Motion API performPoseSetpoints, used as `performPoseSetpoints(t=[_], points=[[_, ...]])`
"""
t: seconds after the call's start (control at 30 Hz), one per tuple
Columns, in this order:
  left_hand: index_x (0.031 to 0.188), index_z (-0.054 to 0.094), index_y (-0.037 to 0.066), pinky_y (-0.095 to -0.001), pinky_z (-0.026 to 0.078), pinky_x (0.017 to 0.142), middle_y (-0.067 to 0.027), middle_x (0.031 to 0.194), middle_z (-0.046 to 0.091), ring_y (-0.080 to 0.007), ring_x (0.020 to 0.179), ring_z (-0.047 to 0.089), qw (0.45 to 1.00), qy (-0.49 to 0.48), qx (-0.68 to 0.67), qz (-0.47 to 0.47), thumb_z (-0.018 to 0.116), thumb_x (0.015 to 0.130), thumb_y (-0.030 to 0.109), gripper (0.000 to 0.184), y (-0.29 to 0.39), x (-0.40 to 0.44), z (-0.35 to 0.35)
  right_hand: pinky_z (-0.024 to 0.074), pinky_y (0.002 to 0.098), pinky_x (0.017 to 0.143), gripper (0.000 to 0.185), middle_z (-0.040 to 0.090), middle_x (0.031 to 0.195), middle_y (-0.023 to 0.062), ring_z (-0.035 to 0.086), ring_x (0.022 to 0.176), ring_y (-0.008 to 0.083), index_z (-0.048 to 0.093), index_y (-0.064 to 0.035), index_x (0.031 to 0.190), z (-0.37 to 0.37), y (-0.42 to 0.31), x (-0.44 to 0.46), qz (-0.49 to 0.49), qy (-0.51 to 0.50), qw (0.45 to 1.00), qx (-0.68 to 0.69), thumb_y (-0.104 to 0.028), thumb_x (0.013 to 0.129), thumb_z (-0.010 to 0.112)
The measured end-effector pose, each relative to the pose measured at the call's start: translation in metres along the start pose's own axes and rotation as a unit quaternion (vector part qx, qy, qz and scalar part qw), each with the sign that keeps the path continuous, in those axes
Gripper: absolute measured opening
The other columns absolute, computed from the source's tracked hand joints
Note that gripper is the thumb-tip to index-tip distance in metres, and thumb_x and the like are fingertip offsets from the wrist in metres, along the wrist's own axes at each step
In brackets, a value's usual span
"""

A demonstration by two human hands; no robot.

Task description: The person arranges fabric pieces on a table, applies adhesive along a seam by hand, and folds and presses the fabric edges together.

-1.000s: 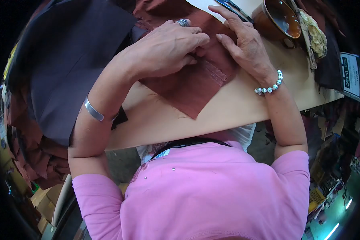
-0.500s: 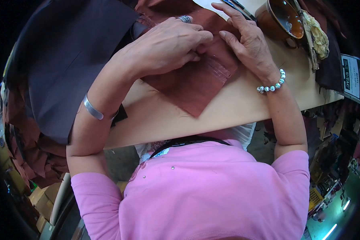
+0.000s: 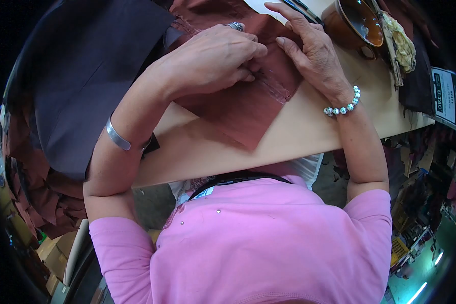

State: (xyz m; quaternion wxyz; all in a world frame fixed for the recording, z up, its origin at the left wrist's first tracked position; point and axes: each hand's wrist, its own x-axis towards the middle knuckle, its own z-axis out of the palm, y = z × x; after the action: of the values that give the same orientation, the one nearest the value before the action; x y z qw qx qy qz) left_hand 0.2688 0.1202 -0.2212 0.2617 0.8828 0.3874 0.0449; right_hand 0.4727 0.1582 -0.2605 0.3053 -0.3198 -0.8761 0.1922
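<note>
A reddish-brown sheet [image 3: 238, 119] that looks like leather lies on the pale tabletop, one corner pointing towards my body. Shiny, rough streaks mark its surface beside my fingers. My left hand [image 3: 215, 58], with a ring on one finger, is over the sheet with its fingers curled and pressed together; whatever is between the fingertips is hidden. To its right, my right hand [image 3: 309, 55] has thumb and index finger spread, at the sheet's right edge. A brown glazed cup [image 3: 342, 25] with a handle stands just beyond my right hand.
Dark sheets [image 3: 86, 76] cover the left of the table [image 3: 202, 154]. A pen-like tool [image 3: 301, 10] lies at the top. Right of the cup are a stick [image 3: 391, 50], a crumpled yellowish piece [image 3: 403, 43] and a labelled packet [image 3: 446, 96]. Reddish-brown scraps [image 3: 40, 195] are heaped at the left.
The near corner of the reddish-brown sheet has shifted slightly to the right. Both hands stay almost in the same place, with the left fingers still pressed together and the right ones spread.
</note>
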Motion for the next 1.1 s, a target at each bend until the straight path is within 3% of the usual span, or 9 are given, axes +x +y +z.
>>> performPoseSetpoints(t=[0.17, 0.27, 0.37, 0.5, 0.7, 0.8, 0.93, 1.1], points=[[0.089, 0.059, 0.008, -0.0376, 0.041, 0.079, -0.0070, 0.087, 0.055, -0.0262, 0.087, 0.055, 0.999, -0.001, -0.042, 0.028, 0.063, 0.080, 0.012, 0.010, -0.002, -0.002, 0.006, 0.0417, 0.0356, 0.088, 0.055, 0.060, 0.116, 0.0138, 0.062, 0.087, 0.0237, 0.049, -0.0078, 0.130, -0.002, -0.003, 0.002, 0.019, -0.015, 1.000, 0.016, 0.000, 0.077, 0.060], [0.089, 0.060, 0.012, -0.0376, 0.039, 0.081, -0.0063, 0.089, 0.055, -0.0241, 0.089, 0.055, 0.970, 0.173, 0.124, 0.119, 0.061, 0.082, 0.012, 0.007, 0.009, -0.003, 0.022, 0.0427, 0.0358, 0.085, 0.055, 0.061, 0.113, 0.0138, 0.061, 0.085, 0.0236, 0.049, -0.0079, 0.129, -0.002, -0.002, 0.000, 0.051, -0.029, 0.998, 0.008, 0.001, 0.076, 0.060], [0.089, 0.061, 0.014, -0.0386, 0.038, 0.083, -0.0057, 0.090, 0.053, -0.0227, 0.092, 0.054, 0.983, 0.120, 0.128, 0.049, 0.060, 0.082, 0.012, 0.007, 0.020, -0.001, 0.029, 0.0432, 0.0361, 0.083, 0.055, 0.063, 0.108, 0.0133, 0.060, 0.085, 0.0242, 0.050, -0.0080, 0.129, -0.004, -0.007, 0.001, 0.063, -0.037, 0.997, -0.019, 0.001, 0.075, 0.060], [0.093, 0.064, 0.016, -0.0390, 0.036, 0.081, -0.0044, 0.089, 0.050, -0.0223, 0.092, 0.051, 0.993, 0.102, 0.031, 0.052, 0.060, 0.081, 0.010, 0.014, 0.009, -0.002, 0.030, 0.0427, 0.0364, 0.082, 0.055, 0.064, 0.102, 0.0119, 0.058, 0.086, 0.0252, 0.051, -0.0084, 0.128, 0.007, 0.004, -0.002, -0.007, 0.027, 0.999, -0.022, 0.001, 0.075, 0.060], [0.099, 0.066, 0.021, -0.0386, 0.036, 0.082, -0.0036, 0.090, 0.050, -0.0216, 0.093, 0.051, 0.993, 0.043, 0.089, 0.071, 0.062, 0.079, 0.012, 0.022, 0.016, -0.003, 0.025, 0.0432, 0.0369, 0.082, 0.054, 0.064, 0.106, 0.0136, 0.059, 0.087, 0.0279, 0.051, -0.0078, 0.128, 0.003, 0.005, 0.000, -0.026, 0.009, 1.000, -0.010, 0.002, 0.075, 0.060], [0.101, 0.063, 0.019, -0.0377, 0.037, 0.084, -0.0037, 0.092, 0.051, -0.0215, 0.094, 0.051, 0.986, 0.121, 0.068, 0.089, 0.062, 0.080, 0.012, 0.022, 0.013, -0.008, 0.032, 0.0437, 0.0368, 0.082, 0.053, 0.064, 0.107, 0.0150, 0.059, 0.087, 0.0291, 0.052, -0.0077, 0.127, 0.001, 0.000, 0.001, 0.005, -0.009, 1.000, 0.023, 0.002, 0.075, 0.059], [0.099, 0.057, 0.011, -0.0368, 0.040, 0.086, -0.0055, 0.096, 0.053, -0.0241, 0.095, 0.051, 0.971, 0.151, 0.166, 0.076, 0.060, 0.083, 0.013, 0.017, -0.001, -0.015, 0.023, 0.0437, 0.0360, 0.085, 0.051, 0.063, 0.108, 0.0161, 0.060, 0.092, 0.0299, 0.051, -0.0053, 0.126, -0.002, -0.001, 0.002, -0.028, 0.013, 0.999, -0.031, 0.002, 0.076, 0.059], [0.099, 0.055, 0.009, -0.0355, 0.043, 0.085, -0.0074, 0.096, 0.053, -0.0261, 0.094, 0.052, 0.967, 0.132, 0.195, 0.096, 0.055, 0.082, 0.008, 0.017, -0.007, -0.013, 0.015, 0.0431, 0.0357, 0.088, 0.050, 0.061, 0.114, 0.0179, 0.059, 0.102, 0.0302, 0.050, -0.0021, 0.127, -0.006, 0.001, 0.002, -0.045, 0.013, 0.998, -0.044, 0.002, 0.078, 0.059]])
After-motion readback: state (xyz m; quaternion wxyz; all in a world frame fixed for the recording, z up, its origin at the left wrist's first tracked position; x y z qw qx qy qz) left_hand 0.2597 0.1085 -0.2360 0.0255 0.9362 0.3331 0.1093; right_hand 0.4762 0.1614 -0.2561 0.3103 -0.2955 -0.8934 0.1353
